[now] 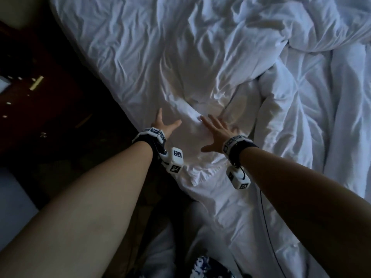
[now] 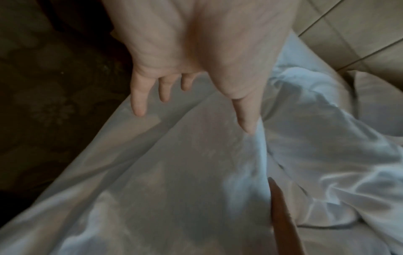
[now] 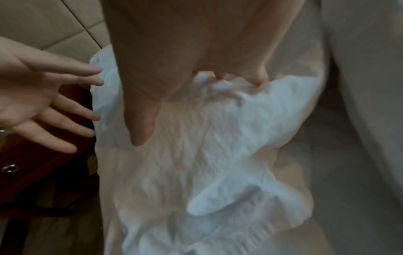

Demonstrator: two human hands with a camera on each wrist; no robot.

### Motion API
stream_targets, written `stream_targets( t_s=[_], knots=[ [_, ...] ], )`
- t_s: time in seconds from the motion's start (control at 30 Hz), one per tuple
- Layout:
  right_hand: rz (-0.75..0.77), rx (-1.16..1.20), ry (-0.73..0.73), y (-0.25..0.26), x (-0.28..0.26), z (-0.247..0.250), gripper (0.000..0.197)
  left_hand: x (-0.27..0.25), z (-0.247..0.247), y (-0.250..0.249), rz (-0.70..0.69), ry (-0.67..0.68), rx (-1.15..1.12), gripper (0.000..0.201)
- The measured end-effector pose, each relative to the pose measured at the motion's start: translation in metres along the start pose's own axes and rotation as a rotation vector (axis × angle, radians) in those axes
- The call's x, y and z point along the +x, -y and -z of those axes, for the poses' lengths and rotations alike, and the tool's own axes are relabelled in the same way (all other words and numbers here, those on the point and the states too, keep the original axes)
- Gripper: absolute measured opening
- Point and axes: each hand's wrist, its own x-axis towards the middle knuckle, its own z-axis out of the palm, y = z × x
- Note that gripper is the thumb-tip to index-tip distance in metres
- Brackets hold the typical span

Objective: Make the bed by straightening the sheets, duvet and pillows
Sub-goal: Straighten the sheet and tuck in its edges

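A wrinkled white sheet (image 1: 152,63) covers the mattress, and a white duvet (image 1: 321,97) lies bunched along its right side. My left hand (image 1: 165,125) is stretched out near the bed's left edge, fingers straight and spread just over the sheet (image 2: 174,172). My right hand (image 1: 215,130) lies flat beside it with its fingers pressing on a raised fold. In the left wrist view the left hand (image 2: 187,74) holds nothing. In the right wrist view the right hand (image 3: 196,51) has its fingertips in the crumpled sheet (image 3: 185,163), and the left hand (image 3: 43,103) is spread at the left.
A dark wooden nightstand (image 1: 30,93) stands left of the bed, with dark floor between it and the mattress edge. A padded beige headboard (image 2: 359,34) rises at the bed's head. A thin black cable (image 1: 265,217) trails from my right wrist over the duvet.
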Motion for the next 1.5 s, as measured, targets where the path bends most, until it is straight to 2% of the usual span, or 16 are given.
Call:
stream_targets(
  t_s=[0.13,0.2,0.3,0.5,0.57,0.7,0.9,0.97,1.1,1.17,1.2,1.27,1.33,1.4,1.47,1.5],
  knots=[
    [0.061,0.028,0.055,-0.006,0.032,-0.019,0.122,0.033,-0.028,0.005,0.042,0.041,-0.122,0.128],
    [0.078,0.038,0.050,-0.005,0.042,-0.025,0.119,0.039,-0.040,0.000,0.032,0.005,-0.191,0.133],
    [0.105,0.065,0.034,-0.003,0.048,-0.019,0.101,0.042,-0.045,-0.010,-0.018,-0.069,-0.203,0.121],
    [0.076,0.022,0.000,0.021,0.037,0.004,0.056,0.025,-0.013,-0.033,-0.114,-0.076,0.059,0.076],
    [0.077,0.062,-0.004,0.042,0.027,0.017,0.050,0.007,0.013,-0.043,-0.176,-0.110,0.162,0.067],
    [0.181,0.148,-0.042,0.086,0.012,0.052,0.056,-0.026,0.076,-0.059,-0.261,-0.155,0.381,0.075],
    [0.315,0.114,-0.208,0.163,0.005,0.128,0.061,-0.064,0.176,-0.081,-0.446,-0.261,0.420,0.057],
    [0.303,0.104,-0.303,0.191,0.001,0.151,0.047,-0.078,0.203,-0.088,-0.499,-0.283,0.427,0.054],
    [0.236,0.006,-0.568,0.241,-0.010,0.201,0.028,-0.102,0.256,-0.102,-0.625,-0.363,0.495,0.061],
    [0.221,-0.036,-0.717,0.263,-0.014,0.223,0.034,-0.105,0.285,-0.105,-0.672,-0.362,0.513,0.067],
    [0.229,-0.070,-0.751,0.273,-0.011,0.231,0.050,-0.109,0.299,-0.106,-0.687,-0.357,0.523,0.069],
    [0.249,-0.161,-0.674,0.296,-0.003,0.245,0.084,-0.111,0.329,-0.104,-0.715,-0.344,0.575,0.065],
    [0.275,-0.276,-0.520,0.324,0.008,0.259,0.095,-0.118,0.360,-0.099,-0.735,-0.336,0.633,0.058],
    [0.280,-0.319,-0.420,0.358,0.017,0.270,0.085,-0.117,0.394,-0.089,-0.750,-0.333,0.642,0.055],
    [0.230,-0.251,-0.406,0.392,0.022,0.275,0.058,-0.113,0.425,-0.080,-0.744,-0.337,0.625,0.059],
    [0.220,-0.221,-0.444,0.407,0.023,0.277,0.042,-0.112,0.438,-0.078,-0.751,-0.335,0.592,0.061]
  ],
)
